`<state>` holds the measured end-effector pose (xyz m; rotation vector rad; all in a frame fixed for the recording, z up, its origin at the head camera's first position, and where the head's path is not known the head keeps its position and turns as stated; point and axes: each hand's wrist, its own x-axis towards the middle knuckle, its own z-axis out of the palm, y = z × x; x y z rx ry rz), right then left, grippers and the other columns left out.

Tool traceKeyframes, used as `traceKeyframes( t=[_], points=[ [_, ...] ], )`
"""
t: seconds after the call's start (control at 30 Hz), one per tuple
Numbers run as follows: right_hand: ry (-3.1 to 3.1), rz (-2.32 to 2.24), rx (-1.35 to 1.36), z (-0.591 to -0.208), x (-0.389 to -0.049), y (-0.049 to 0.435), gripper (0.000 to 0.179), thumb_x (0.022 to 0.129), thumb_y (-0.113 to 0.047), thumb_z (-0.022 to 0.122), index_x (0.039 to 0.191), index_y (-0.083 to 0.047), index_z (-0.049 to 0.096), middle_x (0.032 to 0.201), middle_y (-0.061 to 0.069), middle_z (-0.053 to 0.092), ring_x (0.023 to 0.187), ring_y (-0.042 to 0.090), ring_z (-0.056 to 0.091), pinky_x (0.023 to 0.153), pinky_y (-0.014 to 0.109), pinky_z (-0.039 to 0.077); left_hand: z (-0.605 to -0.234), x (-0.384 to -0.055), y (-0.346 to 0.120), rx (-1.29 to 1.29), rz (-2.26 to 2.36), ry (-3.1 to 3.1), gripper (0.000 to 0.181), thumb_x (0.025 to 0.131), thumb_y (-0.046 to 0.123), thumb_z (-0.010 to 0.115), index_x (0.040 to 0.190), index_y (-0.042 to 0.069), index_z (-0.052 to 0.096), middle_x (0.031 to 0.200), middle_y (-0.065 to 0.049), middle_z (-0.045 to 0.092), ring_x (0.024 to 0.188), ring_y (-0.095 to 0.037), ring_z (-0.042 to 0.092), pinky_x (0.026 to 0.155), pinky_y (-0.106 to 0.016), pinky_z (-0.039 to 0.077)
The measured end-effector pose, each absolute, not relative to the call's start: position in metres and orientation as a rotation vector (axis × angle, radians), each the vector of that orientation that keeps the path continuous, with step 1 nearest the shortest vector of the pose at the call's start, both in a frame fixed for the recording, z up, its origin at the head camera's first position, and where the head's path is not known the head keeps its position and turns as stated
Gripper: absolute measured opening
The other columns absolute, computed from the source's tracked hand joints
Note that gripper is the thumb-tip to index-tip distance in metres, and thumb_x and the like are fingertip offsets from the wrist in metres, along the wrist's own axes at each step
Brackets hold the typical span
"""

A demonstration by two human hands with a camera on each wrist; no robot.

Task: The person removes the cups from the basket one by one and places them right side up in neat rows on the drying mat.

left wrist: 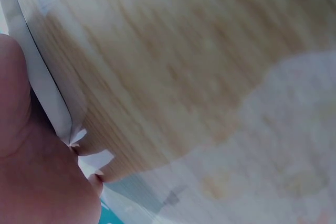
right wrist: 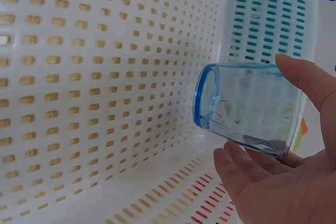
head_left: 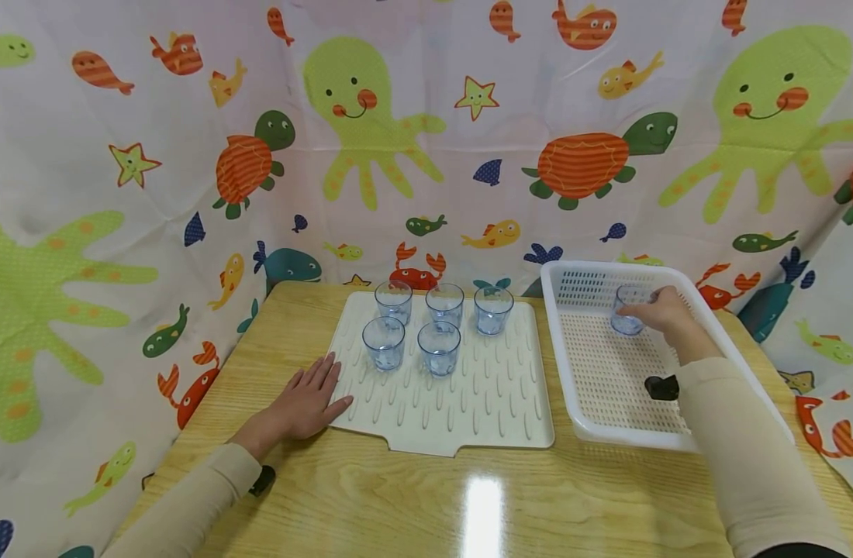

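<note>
My right hand (head_left: 667,316) grips a clear bluish drinking glass (head_left: 627,319) inside the white perforated basket (head_left: 573,380), near its back. In the right wrist view the thumb lies on one side of the glass (right wrist: 252,106) and the fingers on the other, close over the basket floor. My left hand (head_left: 308,399) lies flat with fingers straight at the left edge of the cream ridged draining tray (head_left: 496,415). Several matching glasses stand upright on the tray's back half, among them a front left glass (head_left: 385,345) and a back right glass (head_left: 494,311).
Tray and basket sit side by side on a wooden table (head_left: 357,496), with a narrow strip of wood between them. A curtain (head_left: 412,93) printed with sea animals hangs close behind and along both sides. The basket's raised walls surround the right hand.
</note>
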<state>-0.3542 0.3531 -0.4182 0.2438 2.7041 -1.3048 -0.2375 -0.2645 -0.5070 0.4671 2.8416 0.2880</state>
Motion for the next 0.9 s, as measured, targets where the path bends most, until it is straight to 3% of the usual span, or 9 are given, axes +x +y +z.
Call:
traceKeyframes(
  t=[0.23,0.43,0.67,0.9],
  points=[
    [2.731,-1.323,0.178,-0.404,-0.353,0.349,0.077,0.096,-0.022,0.071,0.149,0.014,0.027,0.145,0.038,0.041,0.129,0.051,0.047,0.108,0.067,0.039,-0.506,-0.237,-0.264,0.469,0.303,2.839,0.086,0.106,0.059,0.038,0.163,-0.002,0.013,0.171,-0.020,0.004,0.157,-0.040,0.006,0.121,-0.066,0.008],
    [2.741,-1.253,0.251,-0.386,-0.344,0.344,0.092,0.096,-0.032,0.071,0.151,0.016,0.014,0.146,0.040,0.033,0.126,0.051,0.043,0.108,0.069,0.037,-0.508,-0.238,-0.266,0.487,0.298,2.858,0.084,0.107,0.056,0.040,0.162,-0.002,0.015,0.171,-0.020,0.006,0.157,-0.041,0.008,0.120,-0.066,0.011],
    [2.763,-1.210,0.267,-0.368,-0.334,0.343,0.103,0.096,-0.036,0.071,0.153,0.018,0.003,0.151,0.044,0.022,0.134,0.057,0.031,0.111,0.068,0.033,-0.508,-0.240,-0.265,0.486,0.305,2.881,0.083,0.107,0.054,0.043,0.162,-0.003,0.017,0.170,-0.021,0.008,0.156,-0.042,0.010,0.120,-0.067,0.012],
    [2.765,-1.193,0.247,-0.363,-0.325,0.343,0.105,0.096,-0.039,0.070,0.153,0.017,0.001,0.153,0.044,0.022,0.135,0.057,0.030,0.111,0.068,0.033,-0.511,-0.239,-0.266,0.476,0.286,2.861,0.085,0.106,0.057,0.041,0.163,-0.001,0.015,0.171,-0.020,0.006,0.157,-0.040,0.007,0.120,-0.066,0.011]
  ],
)
